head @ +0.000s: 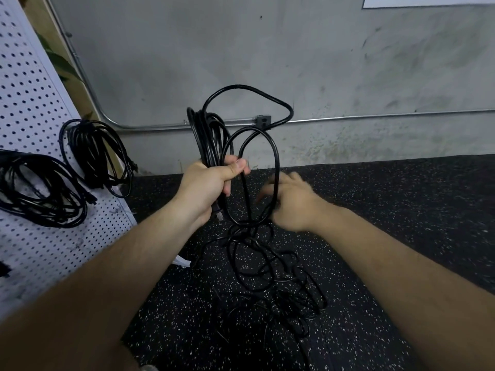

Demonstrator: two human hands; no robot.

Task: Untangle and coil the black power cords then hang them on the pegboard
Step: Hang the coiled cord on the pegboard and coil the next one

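Low on the speckled black rubber floor [401, 236], a loose tangle of glossy black power cord [278, 279] lies unsorted, strands crossing. Above it, left hand [211, 186] is clenched round a half-made coil [206, 135], plug end [219, 214] poking out below the fist. By a free loop, right hand [292, 202] is blurred; can't tell its grip. Step: coiling, prob. midway. Next: lay on another loop w/o dragging knots up. Beyond, white perforated pegboard [32, 103] w/ two coiled cords [99, 153] hung.

Black cords [242, 145]; white perforated pegboard [32, 103]; black white-speckled floor [375, 210]; grey wall [294, 49].
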